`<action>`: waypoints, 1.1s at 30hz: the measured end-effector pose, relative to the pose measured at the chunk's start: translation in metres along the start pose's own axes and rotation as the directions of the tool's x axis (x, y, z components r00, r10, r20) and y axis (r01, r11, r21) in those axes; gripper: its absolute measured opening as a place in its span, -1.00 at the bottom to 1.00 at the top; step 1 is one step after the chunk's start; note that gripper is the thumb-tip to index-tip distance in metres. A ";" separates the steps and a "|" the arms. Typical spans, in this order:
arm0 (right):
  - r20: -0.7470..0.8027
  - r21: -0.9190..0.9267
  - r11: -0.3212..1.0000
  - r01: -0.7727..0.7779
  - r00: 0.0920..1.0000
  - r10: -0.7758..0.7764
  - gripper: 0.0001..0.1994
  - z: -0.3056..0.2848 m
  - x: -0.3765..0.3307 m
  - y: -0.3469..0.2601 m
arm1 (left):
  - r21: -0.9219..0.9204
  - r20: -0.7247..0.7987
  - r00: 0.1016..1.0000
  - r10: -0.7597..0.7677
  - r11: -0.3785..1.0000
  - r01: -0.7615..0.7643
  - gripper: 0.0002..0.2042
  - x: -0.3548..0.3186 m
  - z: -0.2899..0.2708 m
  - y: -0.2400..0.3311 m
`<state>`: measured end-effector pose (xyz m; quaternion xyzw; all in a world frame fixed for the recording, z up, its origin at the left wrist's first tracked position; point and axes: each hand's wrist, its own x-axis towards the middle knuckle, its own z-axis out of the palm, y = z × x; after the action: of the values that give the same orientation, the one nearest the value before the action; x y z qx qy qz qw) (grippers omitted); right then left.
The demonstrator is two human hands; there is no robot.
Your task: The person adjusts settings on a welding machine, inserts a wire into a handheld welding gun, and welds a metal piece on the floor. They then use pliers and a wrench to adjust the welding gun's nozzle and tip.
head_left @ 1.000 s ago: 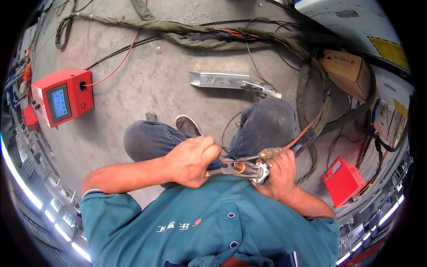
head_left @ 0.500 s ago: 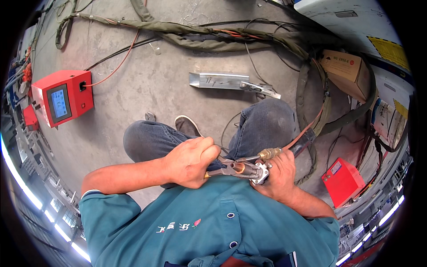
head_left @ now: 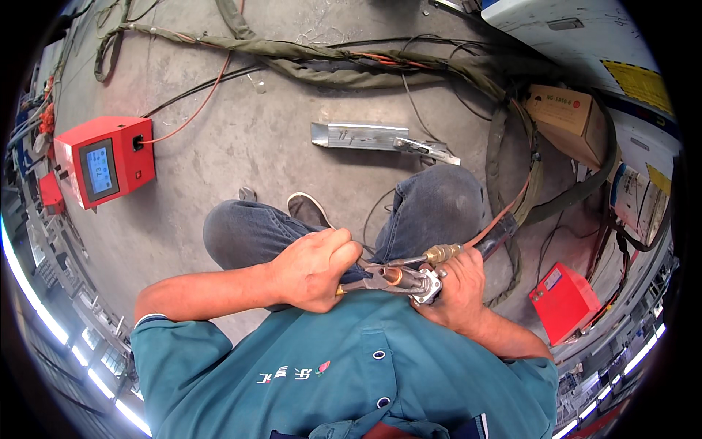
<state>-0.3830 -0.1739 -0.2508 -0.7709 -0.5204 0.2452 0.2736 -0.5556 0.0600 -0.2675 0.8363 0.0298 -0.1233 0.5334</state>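
The person crouches on the concrete floor (head_left: pixel 241 146), both knees bent, with both forearms coming in across a teal shirt and meeting in front of the chest. The left hand (head_left: pixel 314 267) is curled in a closed grip around the handles of a pair of pliers (head_left: pixel 376 279), knuckles turned upward. The right hand (head_left: pixel 457 289) is wrapped tightly around a metal fitting (head_left: pixel 426 284) at the end of a thick black hose (head_left: pixel 497 228), holding it just beside the plier nose. A brass connector (head_left: pixel 442 253) sits on top of the fitting, between the two hands and the right knee.

There are two hands, one pair of pliers, one hose end and one bent metal bracket (head_left: pixel 380 139) lying on the floor beyond the knees.

Three red boxes are in view: a large one with a blue screen (head_left: pixel 106 161) at the left, a smaller one behind it (head_left: pixel 51 194), and one at the lower right (head_left: pixel 563 301). A brown cardboard carton (head_left: pixel 567 117) with a round red mark stands at the upper right. Yellow rectangular labels (head_left: pixel 643 82) sit on the white wall panel above it.
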 end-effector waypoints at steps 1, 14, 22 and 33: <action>0.003 -0.002 1.000 0.001 1.000 -0.001 -0.48 0.000 0.000 0.000 | 0.006 0.001 1.000 0.000 1.000 0.000 -0.53 -0.001 0.000 0.000; -0.031 0.139 0.985 -0.105 0.993 0.110 -0.58 -0.017 0.024 0.000 | 0.285 -0.003 0.987 -0.161 0.946 0.155 -0.14 -0.003 -0.008 0.028; -0.101 0.109 0.993 -0.041 0.994 0.052 -0.57 -0.011 0.022 -0.003 | 0.257 -0.068 0.990 -0.126 0.956 0.140 -0.28 -0.008 0.001 0.020; -0.165 -0.050 0.998 -0.041 0.986 0.033 -0.46 -0.006 0.010 -0.008 | 0.032 -0.174 0.947 -0.270 0.959 0.280 -0.30 0.025 -0.017 0.006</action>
<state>-0.3810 -0.1634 -0.2421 -0.8050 -0.4880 0.1720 0.2902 -0.5273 0.0704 -0.2613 0.8461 0.1874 -0.1266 0.4826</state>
